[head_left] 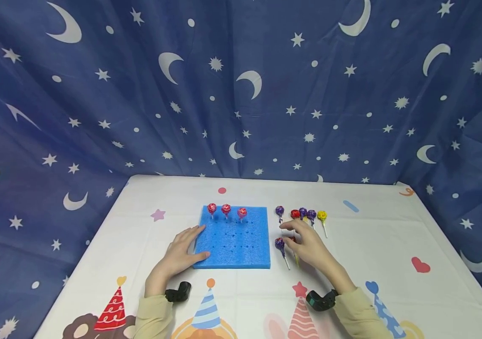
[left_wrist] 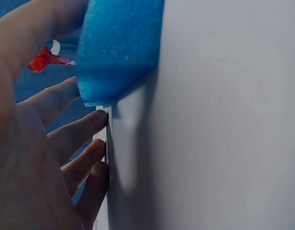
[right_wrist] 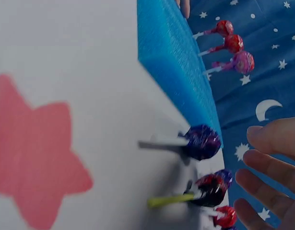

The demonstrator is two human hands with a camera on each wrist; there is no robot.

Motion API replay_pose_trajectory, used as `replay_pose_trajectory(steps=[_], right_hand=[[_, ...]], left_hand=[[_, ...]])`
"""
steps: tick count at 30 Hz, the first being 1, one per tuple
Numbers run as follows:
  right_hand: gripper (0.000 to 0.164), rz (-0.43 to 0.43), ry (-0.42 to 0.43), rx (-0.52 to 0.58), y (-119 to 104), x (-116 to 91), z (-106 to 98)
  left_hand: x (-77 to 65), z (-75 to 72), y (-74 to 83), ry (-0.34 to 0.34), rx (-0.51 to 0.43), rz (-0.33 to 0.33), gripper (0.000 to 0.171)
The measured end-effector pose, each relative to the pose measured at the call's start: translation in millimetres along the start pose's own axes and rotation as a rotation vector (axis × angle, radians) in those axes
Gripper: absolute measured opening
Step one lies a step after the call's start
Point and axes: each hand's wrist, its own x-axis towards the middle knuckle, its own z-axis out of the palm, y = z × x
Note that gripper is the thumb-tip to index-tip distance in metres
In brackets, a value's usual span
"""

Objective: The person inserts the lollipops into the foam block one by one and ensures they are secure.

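Note:
My left hand (head_left: 178, 252) rests at the left edge of a blue foam board (head_left: 232, 258) dotted with small holes, its fingers spread along the side. Three red and pink lollipops (head_left: 225, 208) stand upright in the board's back row. Over the loose lollipops to the right hovers my right hand (head_left: 308, 245), its fingers loosely bent and holding nothing. Nearest to it lie a purple lollipop (right_wrist: 203, 142) and a dark red one (right_wrist: 212, 189) with a yellow stick. The hand partly covers the dark red one in the head view.
Farther back lie a separate purple lollipop (head_left: 280, 210), a red one (head_left: 294, 213), two more purple ones (head_left: 311, 214) and a yellow one (head_left: 322, 215). A white party-print cloth (head_left: 372, 221) covers the table. Behind it hangs a blue star-and-moon curtain (head_left: 207, 117).

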Motion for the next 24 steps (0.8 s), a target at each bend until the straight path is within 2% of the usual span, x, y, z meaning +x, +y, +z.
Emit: replay_pose_trajectory(steps=[16, 24], right_hand=[[0.034, 0.036, 0.01, -0.03, 21.8, -12.4, 0.4], [0.033, 0.066, -0.022, -0.038, 25.5, -13.3, 1.3]], left_hand=[[-2.0, -1.4, 2.7, 0.01, -0.002, 0.009, 0.078], [-1.4, -1.8, 2.4, -0.003, 0.013, 0.0, 0.078]])
